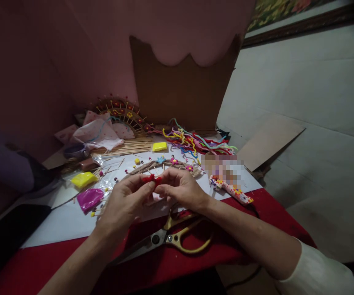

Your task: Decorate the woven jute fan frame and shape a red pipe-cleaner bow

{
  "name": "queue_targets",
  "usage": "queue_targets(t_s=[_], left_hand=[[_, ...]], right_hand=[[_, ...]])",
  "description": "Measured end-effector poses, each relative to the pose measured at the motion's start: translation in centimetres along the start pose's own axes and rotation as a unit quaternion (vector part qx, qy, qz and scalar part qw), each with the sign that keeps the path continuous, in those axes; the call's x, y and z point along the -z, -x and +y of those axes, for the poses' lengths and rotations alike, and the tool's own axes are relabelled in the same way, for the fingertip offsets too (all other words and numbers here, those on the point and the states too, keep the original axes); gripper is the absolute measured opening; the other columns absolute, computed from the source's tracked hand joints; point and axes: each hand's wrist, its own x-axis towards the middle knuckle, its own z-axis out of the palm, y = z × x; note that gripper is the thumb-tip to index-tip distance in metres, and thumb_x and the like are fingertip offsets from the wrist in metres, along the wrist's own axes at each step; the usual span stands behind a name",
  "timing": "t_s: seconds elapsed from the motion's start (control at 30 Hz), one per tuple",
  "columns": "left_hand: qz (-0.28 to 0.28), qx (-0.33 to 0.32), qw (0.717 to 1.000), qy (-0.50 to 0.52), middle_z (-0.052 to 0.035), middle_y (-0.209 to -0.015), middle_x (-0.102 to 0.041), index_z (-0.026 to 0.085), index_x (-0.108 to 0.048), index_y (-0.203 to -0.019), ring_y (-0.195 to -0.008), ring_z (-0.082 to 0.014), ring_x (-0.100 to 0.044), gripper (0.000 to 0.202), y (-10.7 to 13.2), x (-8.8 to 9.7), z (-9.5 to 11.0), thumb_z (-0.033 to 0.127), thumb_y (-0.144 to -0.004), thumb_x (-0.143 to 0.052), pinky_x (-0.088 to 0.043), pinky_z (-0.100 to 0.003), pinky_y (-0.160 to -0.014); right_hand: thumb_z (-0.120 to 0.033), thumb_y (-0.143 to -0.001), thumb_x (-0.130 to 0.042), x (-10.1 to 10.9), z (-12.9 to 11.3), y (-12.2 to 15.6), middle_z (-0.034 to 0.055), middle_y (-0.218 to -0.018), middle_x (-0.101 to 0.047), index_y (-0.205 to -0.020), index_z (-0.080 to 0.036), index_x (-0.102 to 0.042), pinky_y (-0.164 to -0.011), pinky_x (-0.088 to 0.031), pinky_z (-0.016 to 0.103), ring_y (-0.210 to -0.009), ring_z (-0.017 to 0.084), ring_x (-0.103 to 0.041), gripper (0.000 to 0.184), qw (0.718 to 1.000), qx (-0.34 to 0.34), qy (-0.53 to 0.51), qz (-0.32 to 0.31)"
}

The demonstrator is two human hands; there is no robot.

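Note:
A small, bent red pipe cleaner [152, 178] is pinched between the fingertips of both hands, above the front of the table. My left hand [130, 194] grips it from the left with thumb and fingers closed. On the other side my right hand [181, 189] pinches it too; some of its fingertips are hidden. Just behind the hands lies a curved craft piece [146, 167] with sticks and small flowers in pink and blue, partly covered by my hands. Below them, a pair of scissors [167, 237] with yellow handles rests on the red cloth [226, 241].
Colourful pipe cleaners [192, 141] are heaped at the back. A finished-looking decorated fan [124, 110] leans behind thin wooden sticks [134, 145]. Yellow packet [84, 179] and purple packet [90, 199] lie left. A glue gun with a patterned handle [236, 192] lies right; brown cardboard [179, 90] stands behind.

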Motion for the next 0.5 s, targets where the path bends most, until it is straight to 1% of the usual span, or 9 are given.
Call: queue_targets(t_s=[0.1,0.2,0.3,0.43,0.5], left_hand=[[0.026,-0.029,0.999,0.016,0.0000,-0.072,-0.063,0.016,-0.064,-0.080,-0.062,-0.0137,-0.058,0.024,0.1,-0.2,0.1,0.034,-0.066,-0.073,-0.047,-0.024,-0.058],[0.034,-0.043,0.998,0.006,-0.0005,-0.075,-0.063,0.016,-0.065,-0.079,-0.064,-0.0138,-0.058,0.022,0.3,-0.1,0.2,0.033,-0.067,-0.072,-0.047,-0.024,-0.058],[0.043,-0.048,0.998,-0.021,-0.0006,-0.072,-0.063,0.015,-0.066,-0.078,-0.062,-0.0129,-0.056,0.022,0.3,0.1,0.2,0.033,-0.067,-0.071,-0.045,-0.022,-0.055],[0.044,-0.040,0.996,-0.062,-0.0010,-0.069,-0.063,0.015,-0.066,-0.080,-0.058,-0.0116,-0.053,0.025,0.3,0.1,0.2,0.036,-0.068,-0.070,-0.042,-0.021,-0.052],[0.026,-0.030,0.998,-0.051,-0.0009,-0.069,-0.062,0.015,-0.066,-0.077,-0.058,-0.0116,-0.053,0.023,0.3,0.1,0.2,0.037,-0.068,-0.070,-0.042,-0.021,-0.052]], right_hand=[[-0.035,-0.061,-0.078,-0.9,-0.3,0.1,-0.0044,-0.063,-0.060,-0.075,-0.016,-0.057,-0.046,-0.043,0.018,-0.050,0.006,-0.052,0.031,0.996,-0.036,-0.077,0.010],[-0.031,-0.064,-0.074,-1.1,-0.7,0.3,-0.0047,-0.062,-0.060,-0.078,-0.016,-0.058,-0.044,-0.038,0.017,-0.045,0.004,-0.047,0.026,0.992,-0.043,-0.116,0.015],[-0.027,-0.066,-0.071,-1.0,-0.9,0.3,-0.0054,-0.061,-0.057,-0.077,-0.017,-0.060,-0.041,-0.033,0.016,-0.045,0.004,-0.043,0.019,0.994,-0.028,-0.103,0.024],[-0.021,-0.069,-0.066,-0.8,-1.0,0.2,-0.0062,-0.059,-0.054,-0.074,-0.017,-0.058,-0.045,-0.036,0.017,-0.048,0.005,-0.044,0.010,0.997,0.004,-0.067,0.037],[-0.020,-0.071,-0.062,-0.5,-1.1,0.1,-0.0050,-0.060,-0.056,-0.073,-0.017,-0.057,-0.048,-0.039,0.019,-0.049,0.006,-0.047,0.007,0.999,0.010,-0.042,0.029]])
